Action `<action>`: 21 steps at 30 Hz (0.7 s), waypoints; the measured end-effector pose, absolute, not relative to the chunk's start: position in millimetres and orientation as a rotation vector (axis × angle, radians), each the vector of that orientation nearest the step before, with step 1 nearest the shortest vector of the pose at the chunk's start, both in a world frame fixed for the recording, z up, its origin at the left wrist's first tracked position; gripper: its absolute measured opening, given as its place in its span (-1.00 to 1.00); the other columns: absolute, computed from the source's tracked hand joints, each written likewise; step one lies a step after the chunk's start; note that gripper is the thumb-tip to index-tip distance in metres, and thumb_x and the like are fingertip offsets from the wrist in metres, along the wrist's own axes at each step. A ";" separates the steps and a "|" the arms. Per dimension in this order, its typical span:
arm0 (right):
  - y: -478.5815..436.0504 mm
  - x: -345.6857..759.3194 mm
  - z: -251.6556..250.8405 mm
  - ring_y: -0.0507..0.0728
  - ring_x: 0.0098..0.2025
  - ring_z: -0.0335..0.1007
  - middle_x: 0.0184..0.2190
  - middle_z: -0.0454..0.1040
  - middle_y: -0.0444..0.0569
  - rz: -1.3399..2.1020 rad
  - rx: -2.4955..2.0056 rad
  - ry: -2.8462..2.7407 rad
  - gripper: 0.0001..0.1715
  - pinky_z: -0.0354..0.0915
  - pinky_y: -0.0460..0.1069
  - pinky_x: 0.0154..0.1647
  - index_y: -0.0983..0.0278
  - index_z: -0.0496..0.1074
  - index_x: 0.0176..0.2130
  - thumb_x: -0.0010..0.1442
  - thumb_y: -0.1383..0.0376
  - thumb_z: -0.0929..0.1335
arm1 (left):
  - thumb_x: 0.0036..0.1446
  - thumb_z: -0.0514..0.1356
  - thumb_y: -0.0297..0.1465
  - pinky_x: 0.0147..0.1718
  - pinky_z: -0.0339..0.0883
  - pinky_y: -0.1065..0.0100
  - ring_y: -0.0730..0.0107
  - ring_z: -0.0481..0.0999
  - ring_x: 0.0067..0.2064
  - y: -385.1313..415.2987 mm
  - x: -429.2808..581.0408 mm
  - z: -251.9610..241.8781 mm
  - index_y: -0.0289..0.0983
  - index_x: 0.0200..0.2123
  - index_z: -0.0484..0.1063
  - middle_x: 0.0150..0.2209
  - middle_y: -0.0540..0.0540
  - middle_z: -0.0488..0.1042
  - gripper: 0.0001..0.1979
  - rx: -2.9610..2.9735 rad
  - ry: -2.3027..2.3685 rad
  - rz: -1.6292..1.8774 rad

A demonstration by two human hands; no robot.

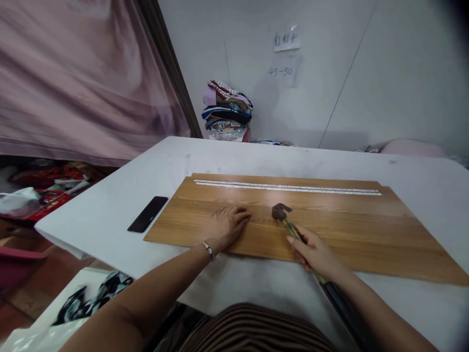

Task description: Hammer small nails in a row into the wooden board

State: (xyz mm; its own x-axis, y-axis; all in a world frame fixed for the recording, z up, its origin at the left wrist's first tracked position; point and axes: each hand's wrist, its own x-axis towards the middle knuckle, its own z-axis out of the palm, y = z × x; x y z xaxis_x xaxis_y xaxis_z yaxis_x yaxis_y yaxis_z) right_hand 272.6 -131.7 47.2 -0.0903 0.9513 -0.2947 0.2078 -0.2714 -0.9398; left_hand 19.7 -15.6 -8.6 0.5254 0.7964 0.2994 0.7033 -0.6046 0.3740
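Note:
A long wooden board (pixel 330 230) lies on a white table (pixel 110 205). My right hand (pixel 315 252) is closed round the handle of a hammer (pixel 281 213), whose dark head rests on the board near a short row of small nails (pixel 261 219). My left hand (pixel 227 225) lies on the board left of that row, fingers curled with their tips by the nails; what they pinch, if anything, I cannot make out. A few loose nails (pixel 219 212) lie just beyond that hand.
Two white strips (pixel 289 187) run along the board's far edge. A black phone (pixel 148 213) lies on the table left of the board. Folded clothes (pixel 227 111) are stacked against the wall. Clutter and bags sit on the floor at left.

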 end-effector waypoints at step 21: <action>-131.1 274.1 51.9 -0.04 -0.71 0.03 -0.63 0.10 -0.29 1.427 -1.539 -1.276 -0.43 0.11 -0.15 -0.78 0.28 0.22 0.18 0.23 0.14 0.24 | 0.23 0.06 -0.28 0.01 0.23 0.21 0.35 0.40 -0.04 -17.8 25.7 -1.4 -0.12 -0.24 0.52 -0.09 -0.01 0.49 -0.77 2.537 1.331 0.630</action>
State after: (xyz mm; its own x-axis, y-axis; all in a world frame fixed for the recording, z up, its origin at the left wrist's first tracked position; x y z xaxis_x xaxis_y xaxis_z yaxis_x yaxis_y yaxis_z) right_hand 274.1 -131.1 51.9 -0.0778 0.9453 -0.3167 0.2100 -0.2950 -0.9321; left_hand 25.7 -17.8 -1.4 0.5015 0.8207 0.2738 0.7321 -0.5711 0.3712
